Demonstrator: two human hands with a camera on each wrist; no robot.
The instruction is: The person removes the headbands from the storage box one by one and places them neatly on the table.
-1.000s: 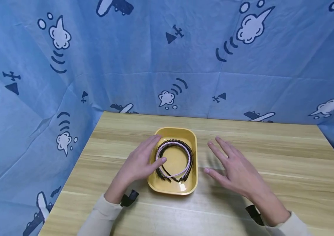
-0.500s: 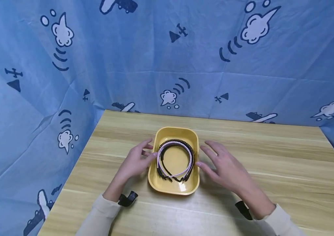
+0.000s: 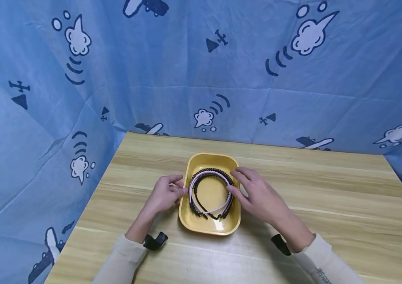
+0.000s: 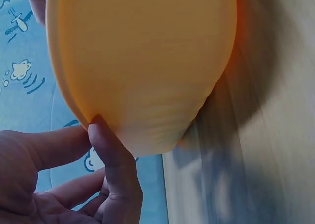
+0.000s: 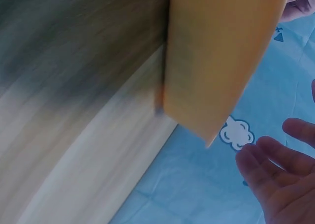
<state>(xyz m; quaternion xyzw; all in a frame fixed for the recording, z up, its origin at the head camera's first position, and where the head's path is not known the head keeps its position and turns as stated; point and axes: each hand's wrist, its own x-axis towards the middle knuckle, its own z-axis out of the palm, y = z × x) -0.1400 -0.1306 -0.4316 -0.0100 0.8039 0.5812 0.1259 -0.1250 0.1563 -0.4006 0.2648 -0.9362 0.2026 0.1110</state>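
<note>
A yellow plastic tray [image 3: 194, 221] with rounded corners stands on the table. Inside lie several headbands, nested together: a lilac twisted headband [image 3: 190, 194] on top and black braided headbands [image 3: 212, 169] around and under it. My left hand [image 3: 165, 197] pinches the tray's left rim; in the left wrist view thumb and index finger meet at the edge of the tray wall [image 4: 147, 61]. Over the tray's right rim reaches my right hand [image 3: 258, 195], fingers extended and thumb overlapping the headbands in the head view. The right wrist view shows those fingers [image 5: 258, 167] apart from the tray wall [image 5: 211, 51].
The light wood-grain table [image 3: 329, 205] extends on both sides of the tray. A blue cloth [image 3: 172, 102] printed with planes and clouds hangs along the back and left sides. Black straps with small devices [image 3: 155, 240] sit on both wrists.
My right hand has moved left from above the table to the tray's right rim. The left hand has drawn back from inside the tray and now pinches its left rim.
</note>
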